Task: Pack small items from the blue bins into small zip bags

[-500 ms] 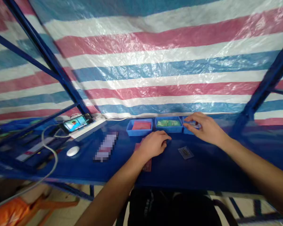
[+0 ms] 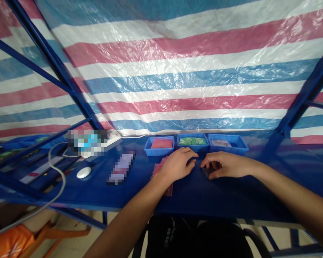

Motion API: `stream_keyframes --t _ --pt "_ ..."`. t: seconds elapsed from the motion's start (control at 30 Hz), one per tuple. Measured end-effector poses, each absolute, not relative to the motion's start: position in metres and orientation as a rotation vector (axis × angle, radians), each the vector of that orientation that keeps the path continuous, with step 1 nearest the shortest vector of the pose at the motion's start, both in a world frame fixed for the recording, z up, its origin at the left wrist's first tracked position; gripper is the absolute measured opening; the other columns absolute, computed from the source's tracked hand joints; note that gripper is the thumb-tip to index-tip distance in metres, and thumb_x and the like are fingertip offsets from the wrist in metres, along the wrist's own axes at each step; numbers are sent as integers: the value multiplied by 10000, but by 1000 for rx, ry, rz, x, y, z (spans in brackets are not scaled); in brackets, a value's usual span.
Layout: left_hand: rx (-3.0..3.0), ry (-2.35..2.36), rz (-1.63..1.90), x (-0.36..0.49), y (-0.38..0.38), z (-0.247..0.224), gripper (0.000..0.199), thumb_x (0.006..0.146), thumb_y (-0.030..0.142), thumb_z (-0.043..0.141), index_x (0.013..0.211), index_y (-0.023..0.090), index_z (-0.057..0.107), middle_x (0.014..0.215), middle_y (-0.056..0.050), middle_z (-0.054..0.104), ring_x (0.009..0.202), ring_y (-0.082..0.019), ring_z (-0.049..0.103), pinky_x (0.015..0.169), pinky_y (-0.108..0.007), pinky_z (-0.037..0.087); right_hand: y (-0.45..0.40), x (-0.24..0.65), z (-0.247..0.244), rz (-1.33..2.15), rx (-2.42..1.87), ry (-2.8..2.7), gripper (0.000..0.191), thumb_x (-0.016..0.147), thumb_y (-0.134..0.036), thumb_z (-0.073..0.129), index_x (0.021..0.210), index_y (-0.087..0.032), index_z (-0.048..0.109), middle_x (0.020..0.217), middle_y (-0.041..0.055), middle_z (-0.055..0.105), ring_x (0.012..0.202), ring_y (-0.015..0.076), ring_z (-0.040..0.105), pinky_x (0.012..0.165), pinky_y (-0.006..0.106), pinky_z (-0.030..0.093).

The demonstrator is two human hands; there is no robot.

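Backdrop: striped tarpaulin (image 2: 177, 71) hung behind a blue table (image 2: 218, 197), closing off the rear of the work surface.

Along the table's far edge, three blue trays in a row, within reach of both hands: left tray (image 2: 159, 146) with red pieces, middle tray (image 2: 192, 142) with green pieces, right tray (image 2: 227, 143) with pale pieces. Judged as sorted stock, one kind per tray.

Left of the trays: white mouse (image 2: 83, 172) with its cable (image 2: 57, 168) looping off the table's edge.

Left hand (image 2: 177, 164) resting palm-down, fingers loosely curled, on a stack of red sheets (image 2: 165, 179); judged to pin the stack in place. Long axis of the stack running toward the person.

Right hand (image 2: 226, 165) lowered on a small dark packet (image 2: 206, 171) lying flat just before the trays, fingers bent over it; firm grasp or mere touch cannot be told. Packet mostly covered; heading and long axis not readable.
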State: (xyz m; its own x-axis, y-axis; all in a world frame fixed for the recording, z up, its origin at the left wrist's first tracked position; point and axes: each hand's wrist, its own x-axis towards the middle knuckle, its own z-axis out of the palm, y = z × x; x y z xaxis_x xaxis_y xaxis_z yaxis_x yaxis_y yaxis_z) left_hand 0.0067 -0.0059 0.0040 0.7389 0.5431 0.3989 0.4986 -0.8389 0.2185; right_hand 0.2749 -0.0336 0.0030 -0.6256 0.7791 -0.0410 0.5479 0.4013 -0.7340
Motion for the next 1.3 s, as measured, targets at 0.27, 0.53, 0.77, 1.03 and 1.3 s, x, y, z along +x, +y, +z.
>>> stream_keyframes --t 0.27,0.53,0.77,1.03,1.3 --pt "2789 742 772 10 -7 6 266 1024 239 581 1253 209 713 1221 -89 742 1172 -247 695 1046 -388 565 -21 269 -19 1154 -1170 -2134 319 853 -523 827 935 -215 799 710 0 704 632 160 593 596 291 420" --pt "2637 767 862 9 -12 3 583 967 246 663 1533 257 524 1331 -82 743 1208 -265 713 1072 -420 571 -16 254 -27 1131 -1178 -1709 385 861 -597 806 956 -226 768 699 1 690 607 156 615 512 268 456" --pt "2398 826 980 13 -4 1 472 1004 228 640 1473 243 583 1124 -46 816 1016 -206 784 948 -326 609 -17 246 -28 1158 -1014 -1617 392 861 -571 833 1033 -229 748 805 8 724 636 152 625 565 292 518" --pt "2344 845 1098 16 -4 2 471 983 221 674 1445 229 584 1057 -34 815 957 -184 773 917 -312 601 -18 243 -26 1071 -997 -1613 393 827 -571 851 990 -229 748 952 30 742 744 177 661 737 361 591" --pt "2221 823 1170 16 -3 3 462 965 261 718 1407 227 587 1032 -37 814 936 -187 766 877 -314 595 -22 237 -23 1115 -944 -1588 376 837 -535 850 1008 -234 703 997 45 743 831 207 676 727 364 588"
